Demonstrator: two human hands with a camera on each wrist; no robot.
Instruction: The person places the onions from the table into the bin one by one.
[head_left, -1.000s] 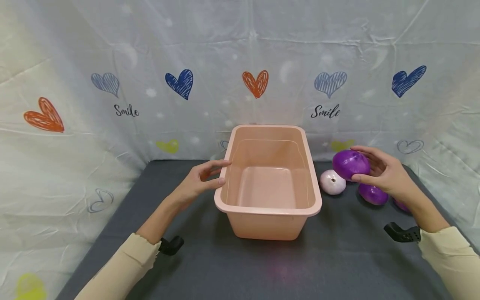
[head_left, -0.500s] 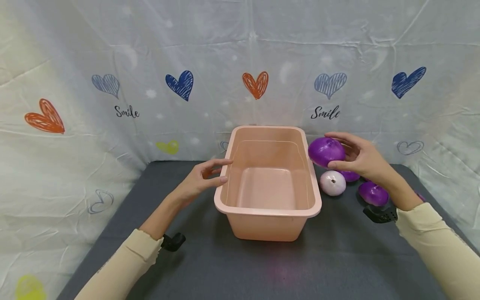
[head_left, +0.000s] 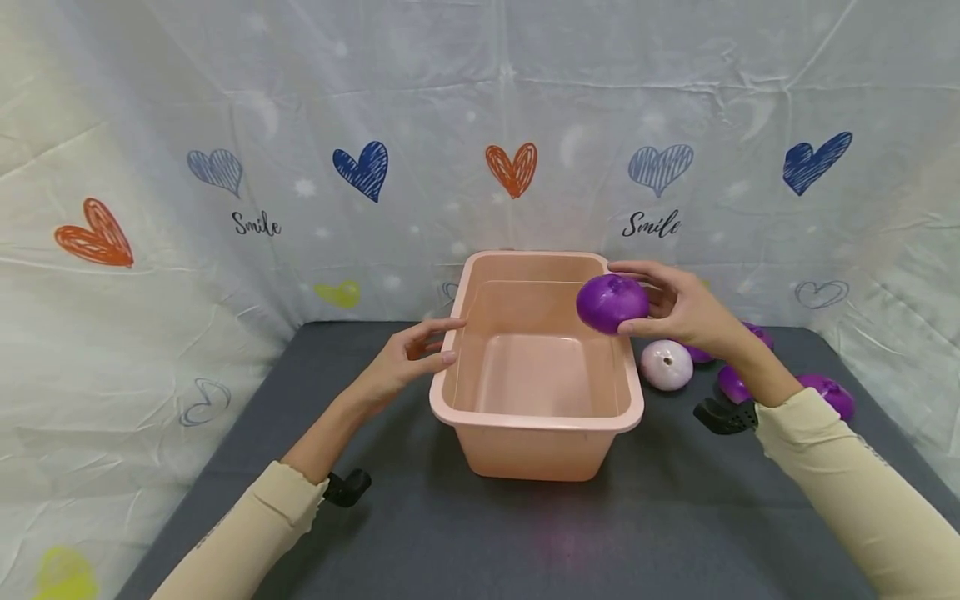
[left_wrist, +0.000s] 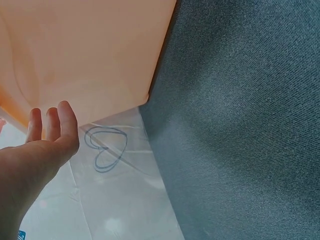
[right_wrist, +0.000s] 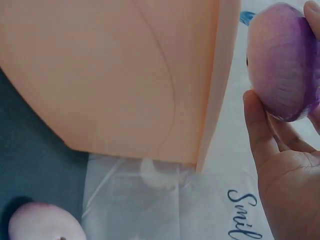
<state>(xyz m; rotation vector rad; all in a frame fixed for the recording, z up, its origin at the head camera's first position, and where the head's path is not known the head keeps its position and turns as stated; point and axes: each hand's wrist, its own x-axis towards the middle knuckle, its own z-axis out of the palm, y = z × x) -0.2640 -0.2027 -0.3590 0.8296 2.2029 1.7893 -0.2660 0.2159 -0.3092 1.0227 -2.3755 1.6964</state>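
Note:
My right hand (head_left: 682,312) holds a glossy purple onion (head_left: 612,303) between thumb and fingers, over the right rim of a peach plastic basin (head_left: 536,423). In the right wrist view this onion (right_wrist: 280,65) shows a pale, streaked underside and stands above the basin's rim. My left hand (head_left: 397,360) is at the basin's left rim, its fingertips right at the edge and its fingers loosely extended. The left wrist view has those fingers (left_wrist: 67,122) beside the basin's outer wall. Inside, the basin's visible floor is bare.
Right of the basin, a whitish onion (head_left: 667,365) lies with a dark spot upward. Several purple onions (head_left: 828,395) lie behind and under the right forearm, partly hidden. A dark grey cloth (head_left: 390,533) covers the table. A pale curtain (head_left: 435,100) with printed hearts hangs behind.
My right hand has carried the purple onion leftward and slightly up from over the other onions to the basin's right rim. The left hand and the basin have stayed in place.

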